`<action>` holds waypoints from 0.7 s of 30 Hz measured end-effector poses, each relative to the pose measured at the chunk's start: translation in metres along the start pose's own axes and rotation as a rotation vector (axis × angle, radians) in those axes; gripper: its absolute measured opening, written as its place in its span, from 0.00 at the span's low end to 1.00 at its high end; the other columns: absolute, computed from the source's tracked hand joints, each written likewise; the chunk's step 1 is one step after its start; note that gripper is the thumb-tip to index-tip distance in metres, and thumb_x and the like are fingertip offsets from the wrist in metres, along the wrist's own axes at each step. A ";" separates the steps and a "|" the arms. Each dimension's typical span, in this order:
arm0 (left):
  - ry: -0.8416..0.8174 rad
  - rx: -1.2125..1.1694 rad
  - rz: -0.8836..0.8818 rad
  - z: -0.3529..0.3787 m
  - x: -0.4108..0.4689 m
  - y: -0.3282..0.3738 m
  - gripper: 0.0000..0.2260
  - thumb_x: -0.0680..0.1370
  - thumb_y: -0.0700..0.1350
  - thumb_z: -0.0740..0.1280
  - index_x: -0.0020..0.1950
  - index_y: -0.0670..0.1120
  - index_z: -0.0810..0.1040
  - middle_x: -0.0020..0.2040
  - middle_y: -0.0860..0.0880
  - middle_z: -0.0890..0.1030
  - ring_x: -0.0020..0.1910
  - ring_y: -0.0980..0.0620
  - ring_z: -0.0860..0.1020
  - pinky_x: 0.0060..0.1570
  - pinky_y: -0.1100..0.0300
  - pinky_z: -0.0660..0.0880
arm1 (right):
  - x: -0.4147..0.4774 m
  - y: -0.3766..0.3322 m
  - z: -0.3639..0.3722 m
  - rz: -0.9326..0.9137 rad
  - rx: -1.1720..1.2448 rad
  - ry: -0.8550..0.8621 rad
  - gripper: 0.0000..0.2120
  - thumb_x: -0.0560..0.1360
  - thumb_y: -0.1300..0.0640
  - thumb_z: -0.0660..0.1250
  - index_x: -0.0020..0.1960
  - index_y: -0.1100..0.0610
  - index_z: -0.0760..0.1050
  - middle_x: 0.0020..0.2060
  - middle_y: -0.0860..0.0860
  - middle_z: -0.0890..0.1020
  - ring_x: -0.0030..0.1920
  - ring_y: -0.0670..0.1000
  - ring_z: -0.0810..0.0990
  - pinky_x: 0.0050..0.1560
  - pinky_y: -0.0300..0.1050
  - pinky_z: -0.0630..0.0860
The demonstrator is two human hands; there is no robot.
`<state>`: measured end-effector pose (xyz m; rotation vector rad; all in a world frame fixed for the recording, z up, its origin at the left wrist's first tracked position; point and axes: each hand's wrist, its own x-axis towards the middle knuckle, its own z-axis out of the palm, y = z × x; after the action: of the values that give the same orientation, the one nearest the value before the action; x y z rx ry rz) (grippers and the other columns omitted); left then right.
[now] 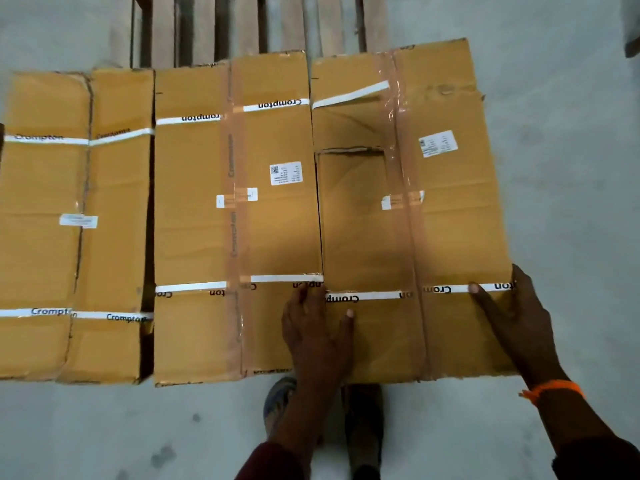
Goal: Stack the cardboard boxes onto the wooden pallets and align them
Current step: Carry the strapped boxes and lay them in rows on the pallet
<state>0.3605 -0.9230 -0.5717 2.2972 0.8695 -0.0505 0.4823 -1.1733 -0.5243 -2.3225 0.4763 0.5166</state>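
Observation:
Three long cardboard boxes lie side by side on a wooden pallet [242, 26], each bound with white printed straps. The right box [450, 220] has a torn, taped lid. My left hand [317, 336] rests flat on its near left corner, at the seam with the middle box [194, 220]. My right hand [516, 313] presses the right box's near right edge, fingers spread, thumb on the strap. The left box [45, 237] sits slightly apart, with a dark gap between it and the middle one.
Pallet slats show beyond the boxes at the top. Grey concrete floor [571, 168] surrounds everything. My feet [280, 400] stand just below the boxes' near edge. A dark object [633, 46] pokes in at the upper right edge.

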 end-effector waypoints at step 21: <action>-0.291 0.390 0.358 -0.006 -0.006 -0.036 0.64 0.59 0.80 0.66 0.81 0.39 0.55 0.81 0.37 0.54 0.78 0.34 0.58 0.70 0.34 0.65 | 0.054 0.012 0.020 -0.038 -0.018 -0.052 0.35 0.77 0.46 0.72 0.80 0.49 0.60 0.73 0.55 0.72 0.70 0.63 0.72 0.69 0.63 0.70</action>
<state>0.3327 -0.9031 -0.5868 2.6837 0.3100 -0.4177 0.5181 -1.1777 -0.5700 -2.3246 0.4038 0.5641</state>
